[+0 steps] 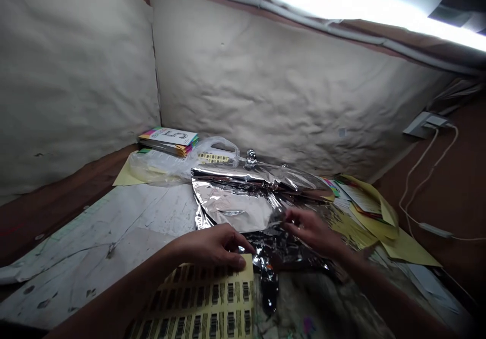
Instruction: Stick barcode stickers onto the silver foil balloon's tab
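**While pinching crumpled foil (271,252) and pressing a barcode label sheet (197,298): both hands low over the table (94,232)**

Closest in, the yellow barcode label sheet under the left hand (210,248), its fingers (238,262) half curled at the sheet's top edge, seemingly pressing to keep it from sliding, with no clear grip readable from this view. Just beside it, the right hand (313,232), thumb and fingertips (289,216) drawn almost together on the dark, twisted end of the crumpled foil, apparently a pinch for gathering that loose end. Farther on, the foil's broad silver fold (243,197), lying on the table and running back from both hands. Past that, a clear plastic bag (163,167) and a stack of booklets (169,140) against the wall. To the right, loose yellow papers (374,222), heaped aside, perhaps to stay out of the foil's way. Farthest off, wrinkled beige paper lining the wall (266,76), and a wall socket (421,124) with white cable.
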Demonstrator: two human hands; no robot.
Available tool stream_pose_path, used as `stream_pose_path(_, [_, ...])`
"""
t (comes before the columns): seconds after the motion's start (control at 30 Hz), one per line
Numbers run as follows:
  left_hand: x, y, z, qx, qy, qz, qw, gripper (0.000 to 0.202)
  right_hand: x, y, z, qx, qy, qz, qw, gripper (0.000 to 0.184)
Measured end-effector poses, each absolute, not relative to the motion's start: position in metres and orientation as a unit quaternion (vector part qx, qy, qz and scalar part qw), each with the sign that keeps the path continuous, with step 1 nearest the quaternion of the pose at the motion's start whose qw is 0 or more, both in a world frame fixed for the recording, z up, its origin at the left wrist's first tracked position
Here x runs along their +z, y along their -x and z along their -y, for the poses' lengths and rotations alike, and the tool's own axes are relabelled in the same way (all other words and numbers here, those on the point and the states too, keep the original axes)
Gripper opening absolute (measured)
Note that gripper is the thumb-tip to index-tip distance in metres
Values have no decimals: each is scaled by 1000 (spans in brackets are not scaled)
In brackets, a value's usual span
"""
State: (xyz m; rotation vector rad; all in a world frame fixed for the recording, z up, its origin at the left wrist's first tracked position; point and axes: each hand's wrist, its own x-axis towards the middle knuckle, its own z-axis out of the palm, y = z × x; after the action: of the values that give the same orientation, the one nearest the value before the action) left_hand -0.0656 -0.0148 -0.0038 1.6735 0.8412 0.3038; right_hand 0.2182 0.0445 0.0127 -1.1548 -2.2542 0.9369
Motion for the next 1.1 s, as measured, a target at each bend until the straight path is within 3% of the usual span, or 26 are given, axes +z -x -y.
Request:
stream_pose_path(0.07, [-7,65,14,130,-697,-366,603,33,37,-206,-94,363,422,797,232,24])
stream_pose_path(0.23, [-18,66,10,141,-682,-404,594,34,94,-154,-191,374,408,820,146,33])
stream_pose_path(0.37, [-23,67,7,151,-697,-436,548,42,100,-140,-171,401,340,850,31,31])
stream_pose_path(0.47, [-24,67,9,144,-712,-421,544,36,80,-162,-106,383,231,891,-83,45])
stream_pose_path(0.57, [-23,65,11,131,-715,-403,557,32,53,-200,-44,300,263,915,-53,63])
stream_pose_path(0.73, [-20,59,11,124,-723,-403,547,39,10,-237,-12,168,336,923,80,19])
stream_pose_path(0.83, [-19,58,10,128,-721,-396,554,45,5,-236,-32,155,335,919,140,18])
stream_pose_path(0.97, [-24,60,9,127,-698,-401,580,72,29,-223,-92,197,394,895,79,29])
stream_pose_path(1.1, [-34,60,9,155,-677,-413,589,81,66,-200,-176,140,458,876,58,32])
